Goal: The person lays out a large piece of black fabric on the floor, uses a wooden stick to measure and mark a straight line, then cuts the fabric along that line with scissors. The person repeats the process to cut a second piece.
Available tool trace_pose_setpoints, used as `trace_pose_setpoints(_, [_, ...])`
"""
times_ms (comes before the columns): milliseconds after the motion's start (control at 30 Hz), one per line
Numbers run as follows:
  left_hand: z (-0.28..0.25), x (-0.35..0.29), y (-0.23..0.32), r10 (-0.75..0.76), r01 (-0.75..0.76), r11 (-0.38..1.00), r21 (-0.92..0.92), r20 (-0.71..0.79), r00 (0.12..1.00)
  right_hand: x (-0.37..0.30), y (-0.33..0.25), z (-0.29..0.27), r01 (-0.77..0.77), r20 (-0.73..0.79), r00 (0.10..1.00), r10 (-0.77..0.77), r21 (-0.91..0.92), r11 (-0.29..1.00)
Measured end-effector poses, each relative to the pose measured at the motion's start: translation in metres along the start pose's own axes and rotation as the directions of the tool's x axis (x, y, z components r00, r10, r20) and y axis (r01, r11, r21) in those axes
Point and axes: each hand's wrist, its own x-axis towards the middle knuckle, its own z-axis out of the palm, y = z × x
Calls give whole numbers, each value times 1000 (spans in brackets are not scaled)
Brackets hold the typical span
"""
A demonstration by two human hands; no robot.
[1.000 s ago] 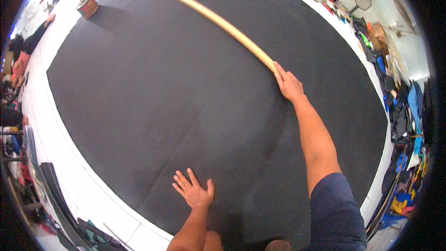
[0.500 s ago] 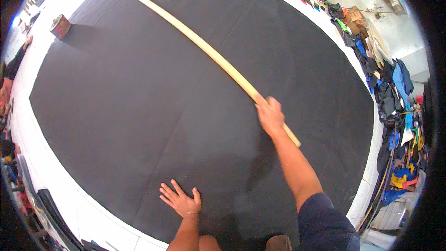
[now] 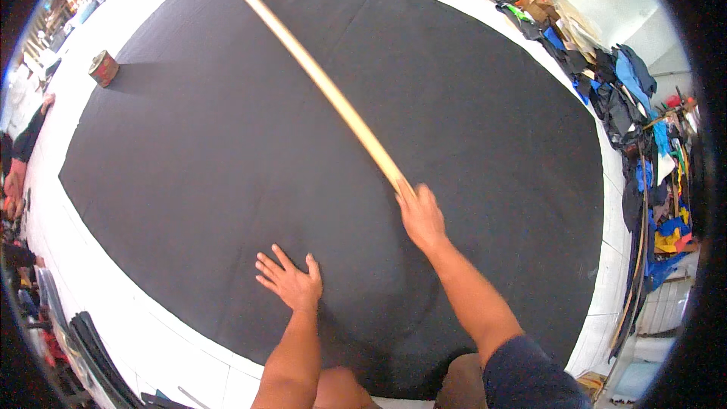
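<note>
A large sheet of black fabric [image 3: 204, 182] lies spread over the white floor. Across it, from the far left toward me, runs a long pale wooden stick [image 3: 326, 87]. My right hand [image 3: 422, 217] is closed round the near part of this stick; its near end is hidden behind my hand and arm. To the lower left, my left hand [image 3: 293, 280] rests flat on the fabric with fingers spread, holding nothing. At the fabric's far left edge stands a small reddish can [image 3: 104, 69].
White tiled floor [image 3: 163, 333] rims the fabric. Heaped clothes and scraps [image 3: 621, 98] line the right side, with cardboard [image 3: 538, 0] farther back. Another person's arm [image 3: 30, 136] shows at the left edge. Dark folded material [image 3: 102, 356] lies at the lower left.
My right hand has moved left and nearer to me with the stick, whose angle has become steeper. My left hand stays spread flat on the fabric. The whole view has shifted somewhat.
</note>
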Motion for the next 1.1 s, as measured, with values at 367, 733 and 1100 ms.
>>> trace_pose_setpoints(367, [3,-3,9,66,-67,998,-8,-56,996,-513,212,-80,-442,47,889,456,-177,880])
trace_pose_setpoints(733, [-119,-151,69,578,-416,426,-803,-113,808,-716,279,-72,-807,-224,587,778,-83,585])
trace_pose_setpoints(1100, [-361,-514,1,586,-962,264,71,-804,102,-711,312,-83,-834,-265,390,882,303,460])
